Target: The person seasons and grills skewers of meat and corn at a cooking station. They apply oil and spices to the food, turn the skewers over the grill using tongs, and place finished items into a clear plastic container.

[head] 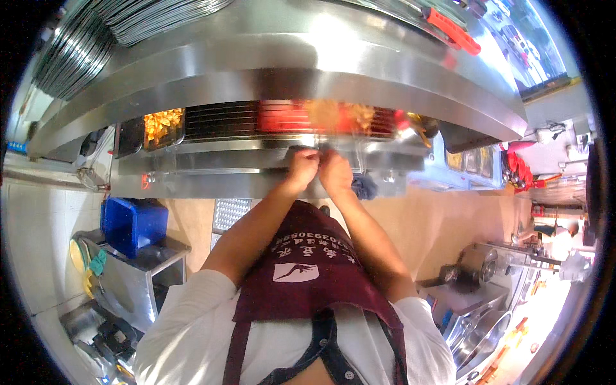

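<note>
My left hand [304, 168] and my right hand [336, 172] are close together at the front edge of a stainless steel grill [211, 161]. Their fingers are curled in, seemingly around thin skewer ends that are blurred and partly hidden. Just beyond the hands, blurred tan food on skewers [323, 113] lies over the grill's glowing red part [283, 115]. More tan skewered food [362, 117] sits to its right, with bare stick ends reaching toward me. A dark crumpled cloth [364, 186] hangs by my right wrist.
A steel hood [231, 62] overhangs the grill. Yellow food pieces fill a tray [163, 127] at left. Bundled metal skewers [72, 57] and a red-handled tool [452, 31] lie on top. A blue bin [134, 226] stands lower left; a person [560, 238] is far right.
</note>
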